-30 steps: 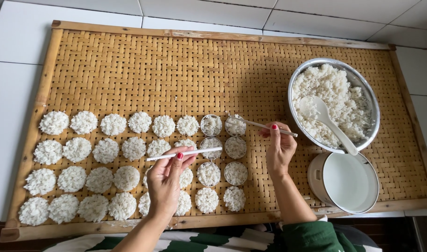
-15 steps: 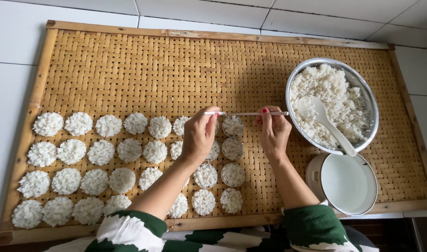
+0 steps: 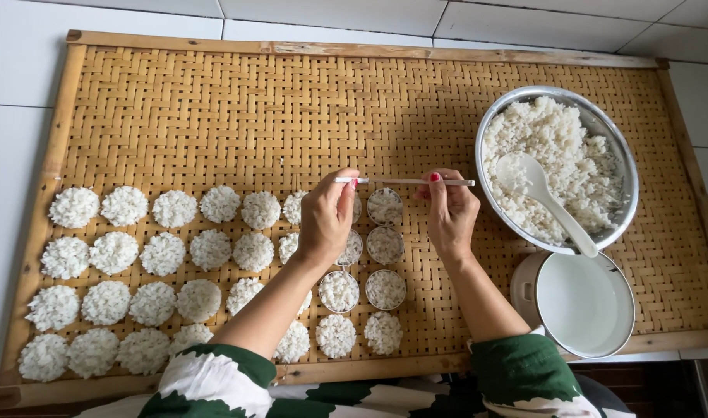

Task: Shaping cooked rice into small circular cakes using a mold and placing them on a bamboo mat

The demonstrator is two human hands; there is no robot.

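Note:
Both my hands hold a thin white rod (image 3: 392, 182) level above the woven bamboo tray (image 3: 292, 108). My left hand (image 3: 327, 220) pinches its left end and my right hand (image 3: 450, 217) grips it further right, with the right tip sticking out towards the bowl. Below the rod lie round rice discs with metal rings (image 3: 385, 245) around them. Several rows of plain white rice discs (image 3: 176, 209) fill the tray's left front part.
A metal bowl (image 3: 551, 90) of cooked rice with a white spoon (image 3: 543, 197) in it stands at the right. A white pot (image 3: 586, 302) sits in front of it at the tray's edge. White tiles surround the tray.
My left hand has come up from over the rice discs, and the rod now lies level between both hands. In the last half second little has moved.

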